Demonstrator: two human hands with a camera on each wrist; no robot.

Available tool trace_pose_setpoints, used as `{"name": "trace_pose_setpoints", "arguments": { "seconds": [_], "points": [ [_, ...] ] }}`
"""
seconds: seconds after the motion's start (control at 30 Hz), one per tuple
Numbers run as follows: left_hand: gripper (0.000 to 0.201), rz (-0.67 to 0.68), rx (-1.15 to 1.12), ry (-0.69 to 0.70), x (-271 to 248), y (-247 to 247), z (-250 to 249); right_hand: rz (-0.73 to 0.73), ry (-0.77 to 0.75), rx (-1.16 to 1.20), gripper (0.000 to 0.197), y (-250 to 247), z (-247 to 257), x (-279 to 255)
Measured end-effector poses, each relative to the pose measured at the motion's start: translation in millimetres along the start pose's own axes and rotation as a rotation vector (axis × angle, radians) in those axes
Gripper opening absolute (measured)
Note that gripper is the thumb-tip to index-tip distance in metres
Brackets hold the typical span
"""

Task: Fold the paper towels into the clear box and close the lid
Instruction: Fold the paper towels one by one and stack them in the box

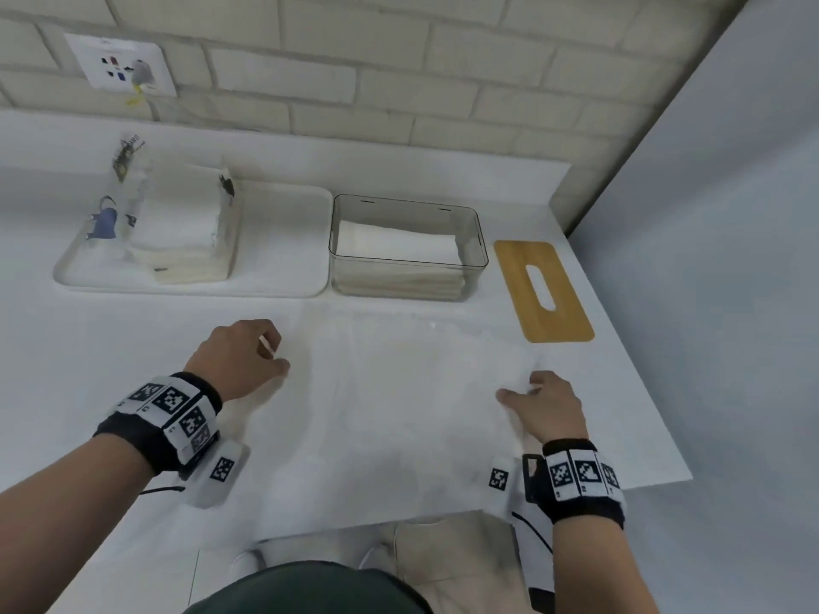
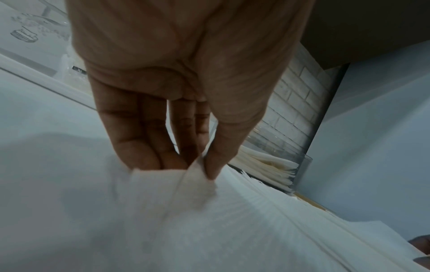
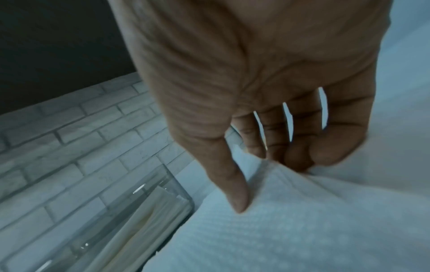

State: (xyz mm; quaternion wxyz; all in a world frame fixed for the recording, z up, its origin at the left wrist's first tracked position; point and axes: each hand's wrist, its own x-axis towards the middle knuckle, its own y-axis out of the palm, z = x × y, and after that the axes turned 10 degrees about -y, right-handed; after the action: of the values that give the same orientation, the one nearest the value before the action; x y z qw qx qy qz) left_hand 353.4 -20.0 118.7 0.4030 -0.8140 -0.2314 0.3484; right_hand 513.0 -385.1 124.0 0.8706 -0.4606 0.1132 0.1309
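Item: paper towel (image 1: 399, 392), flat on counter (image 1: 88, 347). I see left hand (image 1: 241, 358) and right hand (image 1: 547, 403) pinching opposite edges, probably for folding. Box (image 1: 481, 259) open; lid (image 1: 543, 291) beside.

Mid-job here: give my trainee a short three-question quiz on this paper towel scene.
1. True or false: the wooden lid is already on the clear box.
2. What is each of the hands, left hand and right hand, gripping?
A. the tray
B. the spread paper towel
C. the lid
3. Fill in: the opened towel pack sits on a white ____.

Key: 1 false, the lid lies on the counter right of the box; 2 B; 3 tray.
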Motion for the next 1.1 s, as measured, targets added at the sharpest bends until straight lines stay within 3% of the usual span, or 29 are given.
{"name": "trace_pose_setpoints", "arguments": {
  "seconds": [0.13, 0.23, 0.37, 0.5, 0.63, 0.77, 0.9, 1.0, 1.1],
  "points": [
    [0.016, -0.055, 0.006, 0.013, -6.6, -6.0, -3.7, -0.065, -0.074, 0.061, 0.028, 5.1, 6.8, 2.2],
    [0.017, -0.126, -0.013, 0.061, -18.6, -14.9, -10.2, -0.146, -0.124, 0.101, 0.013, 6.5, 9.2, -0.5],
    [0.015, -0.201, -0.108, 0.127, -36.4, -29.5, -25.6, -0.264, -0.227, 0.147, 0.008, 3.1, 10.2, -1.3],
    [0.012, -0.274, -0.246, 0.210, -52.2, -42.4, -38.7, -0.218, -0.241, 0.378, 0.011, 1.1, 11.9, 4.8],
    [0.025, -0.296, -0.352, 0.266, -58.2, -48.6, -49.2, -0.185, -0.253, 0.617, 0.022, -4.3, 20.6, 2.7],
    [0.036, -0.234, -0.386, 0.308, -58.9, -48.2, -54.3, -0.119, -0.400, 0.747, 0.036, -22.7, 41.8, -20.4],
    [0.033, -0.095, -0.341, 0.326, -54.4, -44.3, -57.4, 0.085, -0.592, 1.164, 0.031, -40.8, 73.8, -52.3],
    [0.042, 0.101, -0.327, 0.360, -59.2, -41.9, -68.2, 0.146, -0.579, 1.376, 0.030, -38.5, 91.3, -57.0],
    [0.045, 0.271, -0.510, 0.306, -68.1, -35.4, -82.8, 0.134, -0.499, 1.295, 0.021, -21.5, 103.6, -51.6]
  ]
}}
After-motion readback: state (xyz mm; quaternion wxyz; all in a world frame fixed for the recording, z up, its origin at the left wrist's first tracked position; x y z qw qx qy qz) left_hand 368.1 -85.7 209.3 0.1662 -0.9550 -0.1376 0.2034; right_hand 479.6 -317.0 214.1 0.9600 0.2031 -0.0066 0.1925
